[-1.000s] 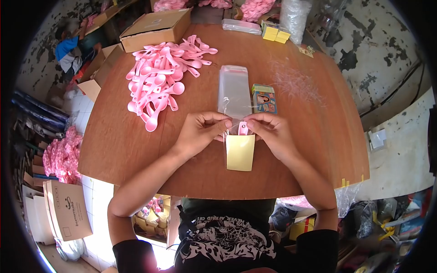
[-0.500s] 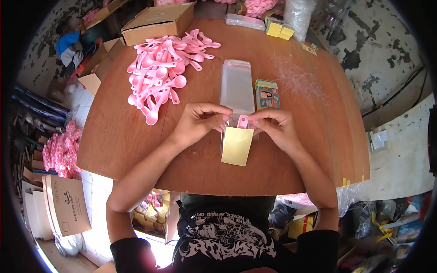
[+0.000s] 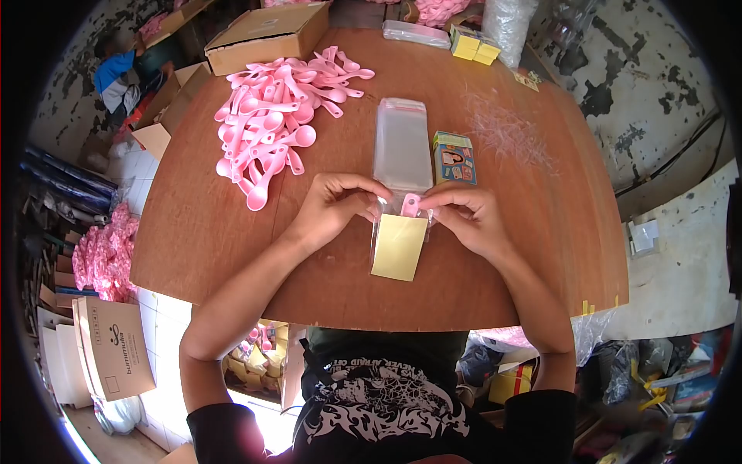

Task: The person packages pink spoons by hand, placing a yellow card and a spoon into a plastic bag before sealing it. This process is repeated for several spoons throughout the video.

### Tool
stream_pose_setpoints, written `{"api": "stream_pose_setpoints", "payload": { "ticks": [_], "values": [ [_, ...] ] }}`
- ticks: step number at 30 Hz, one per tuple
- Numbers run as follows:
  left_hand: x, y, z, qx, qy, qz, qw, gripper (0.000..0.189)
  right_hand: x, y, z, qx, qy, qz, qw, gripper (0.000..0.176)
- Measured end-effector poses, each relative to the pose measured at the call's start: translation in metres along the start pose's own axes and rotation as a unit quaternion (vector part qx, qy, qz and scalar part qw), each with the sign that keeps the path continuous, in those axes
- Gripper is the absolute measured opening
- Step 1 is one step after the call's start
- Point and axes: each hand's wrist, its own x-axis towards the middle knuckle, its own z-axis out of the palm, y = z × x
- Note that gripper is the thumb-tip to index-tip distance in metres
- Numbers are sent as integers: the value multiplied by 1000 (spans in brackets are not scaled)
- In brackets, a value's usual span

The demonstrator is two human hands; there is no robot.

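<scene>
Between my two hands is a small clear plastic bag (image 3: pixel 393 207), held over the table near its front edge. Inside it sits a plain yellow card (image 3: pixel 399 247), and the pink handle end of a spoon (image 3: pixel 410 204) shows above the card; the rest of the spoon is hidden. My left hand (image 3: pixel 340 207) pinches the bag's upper left edge between thumb and fingers. At the upper right edge, beside the handle, my right hand (image 3: pixel 466 215) pinches it too. Just beyond lies a stack of clear bags (image 3: pixel 402 147), with a stack of printed cards (image 3: pixel 454 160) to its right.
A heap of pink spoons (image 3: pixel 278 116) covers the table's left part. Thin plastic strips (image 3: pixel 510 135) lie at right. A cardboard box (image 3: pixel 267 37), more card stacks (image 3: pixel 474 46) and a plastic roll (image 3: pixel 508 27) stand at the back. Another person (image 3: pixel 120 81) is at far left.
The bag with its card and spoon has shifted slightly left. My left fingertips have moved a little left with it; both hands keep their pinch.
</scene>
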Motion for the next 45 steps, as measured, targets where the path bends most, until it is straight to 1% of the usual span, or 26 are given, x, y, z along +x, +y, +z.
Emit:
{"api": "stream_pose_setpoints", "payload": {
  "ticks": [3, 8, 11, 14, 17, 18, 20, 21, 22, 23, 24, 25, 26, 27, 28, 30, 32, 34, 36, 37, 39, 40, 42, 43, 44, 45],
  "values": [
    [-1, 6, 4, 11, 5, -7, 1000, 12, -1, 4, 3, 64, 0, -21, 998, 18],
    [0, 13, 7, 75, 0, -15, 997, 21, 1, 4, 15, 42, 31, -51, 997, 16],
    [2, 13, 1, 52, -20, -34, 998, 31, 1, 2, 16, 33, 42, -49, 997, 17],
    [2, 16, -2, 35, -62, -1, 998, 41, 0, 0, 17, 14, 39, -68, 997, 18],
    [-2, 25, 8, 30, -101, -55, 993, 66, -4, -4, 22, 26, 23, -75, 997, 19],
    [-3, 25, 11, 93, -122, 8, 988, 58, -6, -7, 25, 45, 12, -68, 997, 20],
    [-12, 30, 13, 112, -157, -67, 979, 46, -10, -16, 23, 23, -14, -86, 996, 23],
    [-24, 51, 20, 98, -165, -89, 977, 37, -10, -20, 20, 79, -41, -98, 991, 24],
    [-39, 58, 22, 89, -182, -80, 976, 37, -10, -25, 17, 135, -68, -110, 982, 24],
    [-56, 75, 20, 150, -215, -111, 959, 36, -10, -37, 13, 175, -85, -72, 978, 22],
    [-76, 91, 20, 172, -241, -104, 950, 35, -9, -38, 9, 177, -85, -72, 978, 22],
    [-93, 88, 15, 195, -290, -48, 936, 36, -7, -37, 5, 128, -73, -60, 987, 20],
    [-113, 82, 13, 181, -297, 38, 937, 33, -4, -36, 2, 79, -59, -47, 994, 18],
    [-129, 85, 11, 172, -312, 47, 933, 28, 3, -35, 1, -11, -36, -71, 997, 14],
    [-148, 79, 5, 150, -306, 37, 940, 25, 9, -34, 0, -9, -32, -68, 997, 14],
    [-174, 81, -16, 158, -295, -55, 941, 26, 19, -32, -2, -158, -6, -60, 986, 11],
    [-216, 44, -46, 139, -203, -119, 962, 30, 31, -23, -3, -167, 1, -69, 983, 10],
    [-263, -11, -76, 46, -97, -186, 977, 39, 43, -18, -5, -219, 0, -65, 974, 9],
    [-287, -36, -89, 32, -34, -191, 980, 41, 53, -14, -5, -234, 2, -81, 969, 9],
    [-302, -55, -97, 33, -34, -192, 980, 41, 56, -13, -5, -255, -4, -82, 964, 9],
    [-341, -106, -114, -46, 181, -337, 923, 49, 62, -10, -7, -275, -11, -83, 958, 8],
    [-365, -141, -128, -46, 182, -338, 922, 49, 64, -9, -8, -309, -28, -87, 947, 9],
    [-405, -199, -155, 176, 348, -311, 867, 65, 67, -8, -10, -343, -46, -89, 934, 10],
    [-422, -217, -164, 292, 313, -334, 840, 81, 67, -7, -12, -367, -87, -65, 924, 11],
    [-413, -209, -160, 292, 312, -332, 841, 81, 68, -7, -14, -390, -126, -40, 911, 13],
    [-408, -201, -155, 365, 235, -371, 821, 85, 68, -8, -14, -392, -124, -39, 911, 13]
  ]
}}
